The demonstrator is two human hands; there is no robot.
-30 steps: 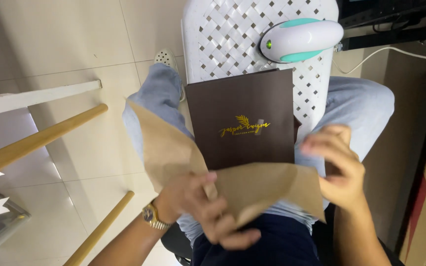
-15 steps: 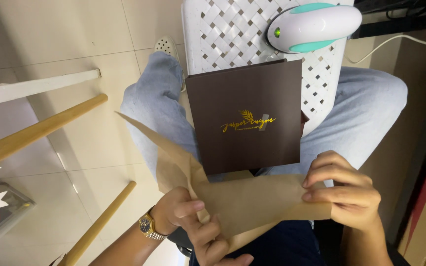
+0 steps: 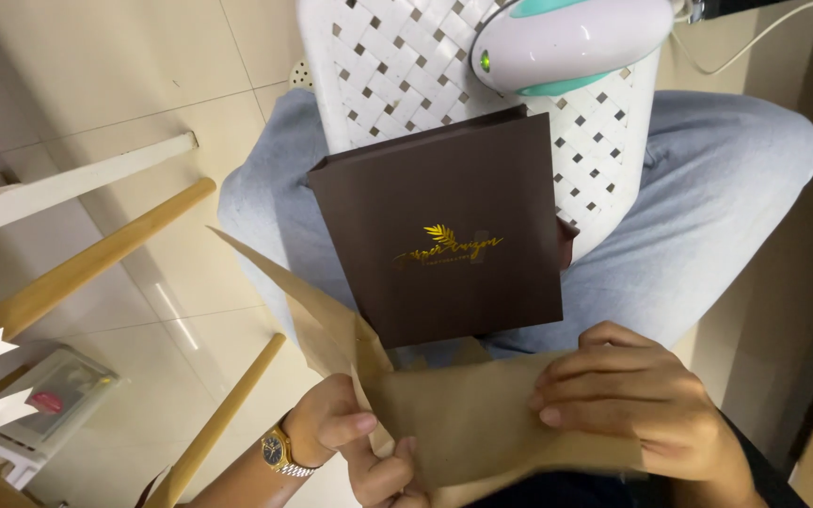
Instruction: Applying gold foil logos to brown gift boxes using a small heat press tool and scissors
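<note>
Paper, brown and thin, looks light, floppy and easily creased; at lower centre, left hand pinches its folded edge, right hand presses it flat below the box.

— What packages show?
— A flat dark brown box with a gold leaf emblem, lying on the lap against a white stool.
— Anything else?
— Tan wrapping paper just below it.
</note>
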